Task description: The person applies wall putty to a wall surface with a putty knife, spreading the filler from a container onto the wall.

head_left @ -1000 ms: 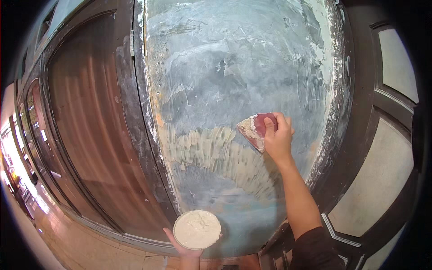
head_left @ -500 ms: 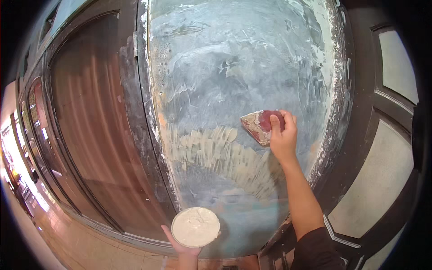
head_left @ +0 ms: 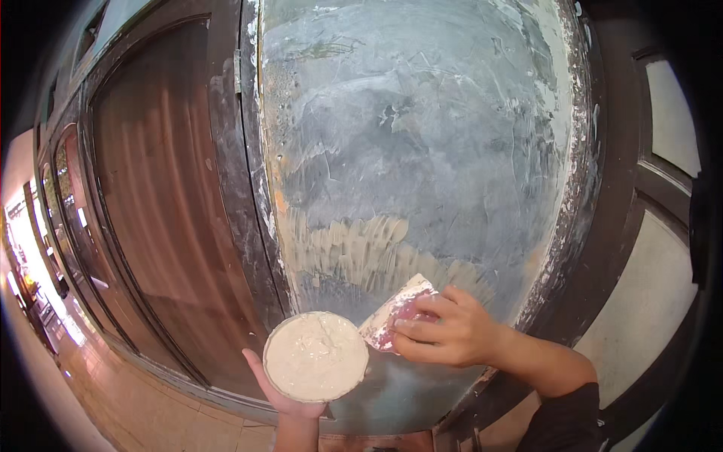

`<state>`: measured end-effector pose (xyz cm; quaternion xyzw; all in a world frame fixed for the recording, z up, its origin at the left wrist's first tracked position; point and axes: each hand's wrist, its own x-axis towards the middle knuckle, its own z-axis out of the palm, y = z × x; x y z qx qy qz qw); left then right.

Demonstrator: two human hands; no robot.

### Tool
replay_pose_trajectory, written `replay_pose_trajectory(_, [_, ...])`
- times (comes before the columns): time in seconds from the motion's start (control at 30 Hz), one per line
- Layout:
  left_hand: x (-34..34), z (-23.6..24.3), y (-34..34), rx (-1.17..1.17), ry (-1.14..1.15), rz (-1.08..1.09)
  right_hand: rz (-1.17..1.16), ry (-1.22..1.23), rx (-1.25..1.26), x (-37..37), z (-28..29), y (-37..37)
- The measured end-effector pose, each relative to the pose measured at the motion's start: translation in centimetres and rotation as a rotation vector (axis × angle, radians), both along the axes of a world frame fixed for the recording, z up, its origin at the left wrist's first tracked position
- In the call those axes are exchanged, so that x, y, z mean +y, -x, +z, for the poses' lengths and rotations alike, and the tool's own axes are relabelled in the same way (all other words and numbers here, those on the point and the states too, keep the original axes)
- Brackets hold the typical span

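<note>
My left hand (head_left: 280, 398) supports a round bowl (head_left: 307, 399) from below, its thumb out along the left side. Cream-coloured putty (head_left: 315, 355) fills the bowl almost to the rim. In my right hand (head_left: 456, 331) is a dark red putty spreader (head_left: 407, 310), gripped between thumb and fingers. Pale putty coats the spreader's wide edge, whose lower corner is at the bowl's right rim; whether it touches cannot be made out. Behind both hands stands a grey-blue wall panel (head_left: 437, 151), with a band of short cream putty strokes (head_left: 350, 245) across its lower part.
To the left is a dark wooden frame (head_left: 230, 166) around a brown panel with a curtain-like look (head_left: 162, 188). A dark door with pale panels (head_left: 640, 279) stands at the right. Tiled floor (head_left: 162, 399) shows at lower left, with bright daylight beyond.
My right hand has come down and left from the wall with the spreader, turning it toward the bowl. The bowl in my left hand has risen slightly and looks larger.
</note>
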<state>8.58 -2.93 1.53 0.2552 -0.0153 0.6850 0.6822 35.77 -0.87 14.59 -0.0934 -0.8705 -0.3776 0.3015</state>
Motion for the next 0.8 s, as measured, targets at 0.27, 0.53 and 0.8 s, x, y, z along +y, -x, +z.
replay_pose_trajectory(0.27, [0.2, 1.1, -0.4, -0.004, 0.049, 0.06, 0.097, 0.002, 0.021, -0.5, 1.3, -0.1])
replay_pose_trajectory(0.53, [0.4, 1.5, -1.0, 0.017, 0.039, 0.067, 0.011, 0.044, -0.12, -0.7, 1.6, -0.7])
replay_pose_trajectory(0.8, [-0.4, 2.1, -2.0, -0.013, 0.034, 0.081, 0.011, 0.073, -0.121, -0.9, 0.8, -0.3])
